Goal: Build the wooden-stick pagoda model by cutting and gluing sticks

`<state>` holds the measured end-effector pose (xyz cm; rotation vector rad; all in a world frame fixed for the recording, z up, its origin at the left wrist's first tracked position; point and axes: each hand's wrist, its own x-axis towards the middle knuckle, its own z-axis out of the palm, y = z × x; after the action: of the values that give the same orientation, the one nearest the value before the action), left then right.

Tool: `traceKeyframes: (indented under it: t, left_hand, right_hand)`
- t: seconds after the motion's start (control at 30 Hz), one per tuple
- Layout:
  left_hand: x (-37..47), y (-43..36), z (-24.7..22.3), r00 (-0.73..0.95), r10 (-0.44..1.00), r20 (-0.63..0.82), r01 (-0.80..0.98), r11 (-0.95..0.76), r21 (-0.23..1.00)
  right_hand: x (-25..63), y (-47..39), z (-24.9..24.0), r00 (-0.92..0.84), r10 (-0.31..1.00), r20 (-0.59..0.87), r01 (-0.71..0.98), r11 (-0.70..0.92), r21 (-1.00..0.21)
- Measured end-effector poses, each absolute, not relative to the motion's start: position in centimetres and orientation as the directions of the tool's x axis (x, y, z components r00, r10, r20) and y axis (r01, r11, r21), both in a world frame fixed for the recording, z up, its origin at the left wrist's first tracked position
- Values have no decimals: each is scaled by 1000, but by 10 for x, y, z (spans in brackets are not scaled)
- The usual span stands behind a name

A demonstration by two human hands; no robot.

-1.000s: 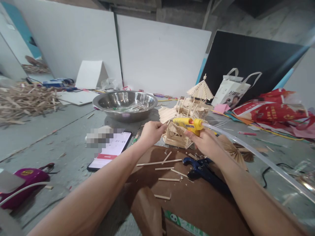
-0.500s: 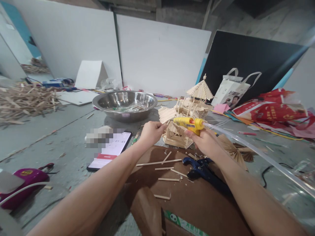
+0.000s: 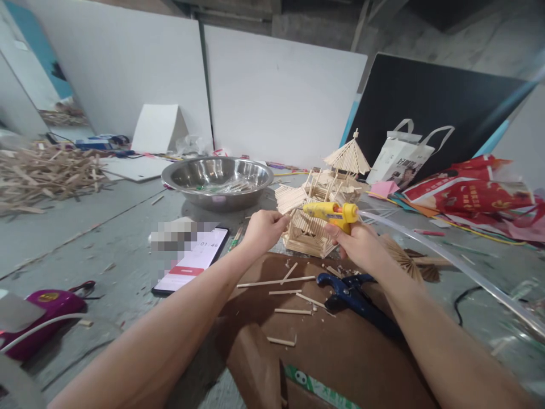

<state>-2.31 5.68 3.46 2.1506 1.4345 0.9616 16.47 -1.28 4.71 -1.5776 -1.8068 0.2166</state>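
Note:
My right hand (image 3: pixel 360 244) is wrapped round the handle of a yellow hot glue gun (image 3: pixel 330 212), its nozzle pointing left. A long clear glue stick (image 3: pixel 417 237) runs out of the gun's back. My left hand (image 3: pixel 266 230) is closed in a pinch just left of the nozzle; whatever lies between its fingertips is too small to make out. Behind both hands stands a pavilion model (image 3: pixel 309 244) built of thin wooden sticks, with a pointed roof (image 3: pixel 348 158) at its top. The left fingertips are at its left side, under a slatted roof panel (image 3: pixel 289 199).
Cut sticks (image 3: pixel 293 311) and blue-handled cutters (image 3: pixel 361 304) lie on brown cardboard (image 3: pixel 340 352). A phone (image 3: pixel 193 264) sits left of my left forearm. Farther back are a steel basin (image 3: pixel 217 196), a stick pile (image 3: pixel 46 176), a white bag (image 3: pixel 400 156) and red packaging (image 3: pixel 477 190).
The glue gun and my right hand have shifted slightly right, drawing the nozzle a little away from my left fingers. My left hand stays pinched at nearly the same spot.

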Motion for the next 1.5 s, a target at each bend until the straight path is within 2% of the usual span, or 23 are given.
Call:
traceKeyframes:
  t: [0.17, 0.33, 0.43, 1.5]
  left_hand:
    - [-23, 57, 33, 244, 912, 330, 639, -407, 653]
    - [-22, 58, 32, 239, 916, 322, 635, -399, 662]
    - [-21, 58, 31, 236, 916, 324, 626, -398, 670]
    - [-17, 61, 35, 216, 959, 182, 570, -275, 774]
  right_hand:
    - [168, -11, 46, 63, 967, 248, 677, 141, -722]
    - [170, -11, 46, 60, 978, 202, 468, 151, -871]
    - [170, -13, 48, 32, 983, 181, 371, 156, -915]
    - [176, -14, 53, 3, 980, 200, 356, 186, -916]
